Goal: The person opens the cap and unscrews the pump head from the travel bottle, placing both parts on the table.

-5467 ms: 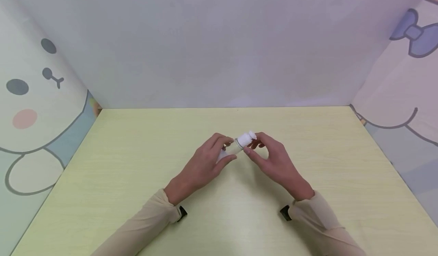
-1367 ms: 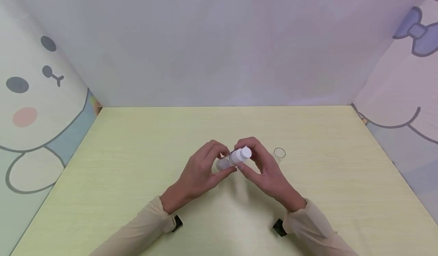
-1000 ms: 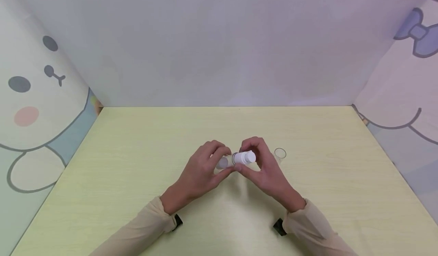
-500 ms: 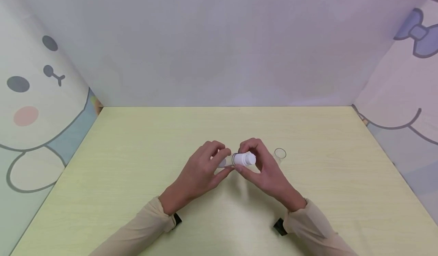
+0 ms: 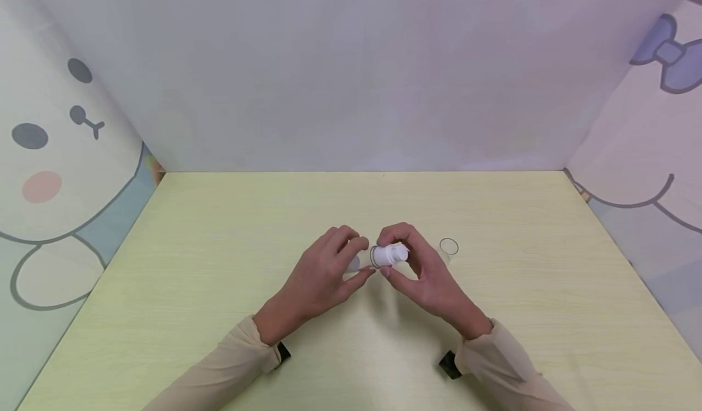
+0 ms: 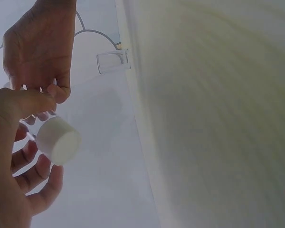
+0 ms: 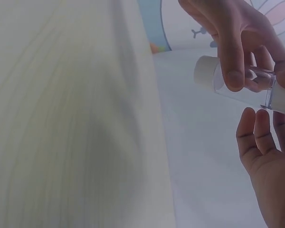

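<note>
A small clear bottle (image 5: 365, 259) with a white pump top (image 5: 390, 254) is held above the table, tilted with its top to the right. My left hand (image 5: 323, 271) grips the clear body, and its fingers hide part of it. In the right wrist view the bottle's white base (image 7: 205, 71) sticks out past the left hand. My right hand (image 5: 433, 274) pinches the white top between thumb and forefinger. A clear cap (image 6: 112, 62) stands on the table to the right of the right hand; its round rim shows in the head view.
The pale wooden table (image 5: 247, 216) runs back to a plain light wall (image 5: 351, 94). Cartoon-printed panels (image 5: 55, 155) stand at the left and right sides. A black wrist camera (image 5: 450, 364) sits at each cuff.
Over the earlier frames, the clear cap appears on the table at right and the bottle comes nearer. Lately the bottle has tilted slightly and the right fingers have shifted on its white top.
</note>
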{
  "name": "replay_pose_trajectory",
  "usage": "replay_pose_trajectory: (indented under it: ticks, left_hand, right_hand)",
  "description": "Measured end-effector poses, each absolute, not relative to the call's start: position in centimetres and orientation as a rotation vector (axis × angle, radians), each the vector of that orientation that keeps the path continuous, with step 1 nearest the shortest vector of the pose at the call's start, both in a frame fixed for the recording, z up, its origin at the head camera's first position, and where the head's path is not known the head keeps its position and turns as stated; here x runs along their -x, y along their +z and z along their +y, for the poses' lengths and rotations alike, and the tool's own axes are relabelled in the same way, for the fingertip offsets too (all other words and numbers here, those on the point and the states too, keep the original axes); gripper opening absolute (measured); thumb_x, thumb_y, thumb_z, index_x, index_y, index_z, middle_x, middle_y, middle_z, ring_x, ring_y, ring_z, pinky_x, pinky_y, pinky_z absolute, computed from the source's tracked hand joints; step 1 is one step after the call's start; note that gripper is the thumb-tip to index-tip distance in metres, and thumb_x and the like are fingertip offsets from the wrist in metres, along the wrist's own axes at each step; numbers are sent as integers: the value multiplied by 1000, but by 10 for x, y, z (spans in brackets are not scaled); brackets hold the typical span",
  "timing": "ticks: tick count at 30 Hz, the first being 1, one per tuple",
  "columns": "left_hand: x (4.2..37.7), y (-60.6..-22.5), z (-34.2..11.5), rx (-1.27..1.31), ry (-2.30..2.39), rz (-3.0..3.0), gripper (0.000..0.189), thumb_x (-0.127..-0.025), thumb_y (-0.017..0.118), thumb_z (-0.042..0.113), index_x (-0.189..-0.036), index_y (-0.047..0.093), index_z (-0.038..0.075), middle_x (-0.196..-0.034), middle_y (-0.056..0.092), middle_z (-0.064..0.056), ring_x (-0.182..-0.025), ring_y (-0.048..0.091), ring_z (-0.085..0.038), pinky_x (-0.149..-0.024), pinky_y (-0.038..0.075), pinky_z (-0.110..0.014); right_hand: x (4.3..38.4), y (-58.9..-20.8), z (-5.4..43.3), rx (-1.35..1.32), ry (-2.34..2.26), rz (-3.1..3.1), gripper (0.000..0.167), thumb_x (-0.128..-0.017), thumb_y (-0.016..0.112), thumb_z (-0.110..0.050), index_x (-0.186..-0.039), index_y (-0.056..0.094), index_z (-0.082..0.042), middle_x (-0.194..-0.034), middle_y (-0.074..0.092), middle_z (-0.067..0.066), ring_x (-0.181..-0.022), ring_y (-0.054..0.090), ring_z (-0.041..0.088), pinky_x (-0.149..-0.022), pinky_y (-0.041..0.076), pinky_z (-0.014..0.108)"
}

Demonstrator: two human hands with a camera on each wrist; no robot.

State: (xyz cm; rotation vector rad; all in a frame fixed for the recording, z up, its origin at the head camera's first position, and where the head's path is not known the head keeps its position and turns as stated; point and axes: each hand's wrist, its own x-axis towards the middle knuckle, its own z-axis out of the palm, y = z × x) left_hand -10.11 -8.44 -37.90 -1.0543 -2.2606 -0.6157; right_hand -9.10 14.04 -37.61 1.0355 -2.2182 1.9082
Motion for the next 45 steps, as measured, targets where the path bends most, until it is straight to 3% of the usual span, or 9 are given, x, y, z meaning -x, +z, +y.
replay_pose_trajectory:
  ticks: [5, 10, 13, 19, 28, 38, 45]
  left_hand:
    - [100, -379, -85, 1044, -662, -2305, 41, -83, 89, 22, -112, 63, 9, -104, 61, -1, -89, 58, -16, -71, 54, -24]
    - [99, -377, -85, 1033, -654, -2336, 41, -83, 89, 23, -112, 63, 10, -103, 60, -1, -88, 57, -15, -70, 54, -24]
    - [98, -376, -84, 1026, -589, -2331, 42, -82, 89, 24, -112, 64, 11, -102, 60, -1, -84, 55, -14, -69, 51, -25]
    - [97, -374, -83, 1010, -438, -2307, 39, -83, 89, 28, -111, 65, 14, -101, 63, 0, -81, 56, -15, -78, 51, -34]
    - [98, -374, -84, 1010, -438, -2318, 40, -83, 89, 29, -112, 65, 14, -102, 63, 0, -82, 57, -16, -82, 51, -36]
    - [100, -377, -86, 1008, -488, -2320, 43, -81, 91, 25, -112, 65, 11, -102, 62, -1, -81, 55, -16, -69, 50, -30]
    - [101, -375, -86, 1007, -363, -2314, 38, -84, 88, 23, -111, 64, 13, -102, 62, -2, -81, 55, -17, -65, 49, -30]
  right_hand:
    - [90, -375, 141, -1030, 1903, -2243, 40, -96, 65, 9, -129, 53, -9, -124, 55, 6, -108, 55, 18, -91, 52, 26]
    - [89, -375, 140, -882, 1885, -2389, 46, -96, 71, -3, -135, 49, -14, -125, 54, 2, -105, 56, 18, -92, 52, 32]
    - [89, -376, 138, -771, 1839, -2457, 45, -95, 76, -10, -130, 49, -14, -118, 57, 1, -102, 58, 18, -90, 51, 33]
    - [89, -377, 137, -665, 1736, -2489, 32, -95, 76, -14, -115, 52, -15, -103, 60, 0, -90, 60, 16, -80, 51, 27]
    - [92, -375, 139, -805, 1624, -2433, 29, -94, 76, -9, -114, 55, -16, -103, 59, -3, -91, 58, 12, -80, 51, 26]
    - [95, -371, 142, -1065, 1421, -2386, 36, -95, 71, 1, -122, 53, -13, -117, 57, -2, -103, 54, 9, -83, 49, 28]
    - [94, -368, 144, -951, 1431, -2455, 38, -95, 74, -8, -126, 52, -15, -119, 56, -5, -107, 54, 11, -83, 51, 27]
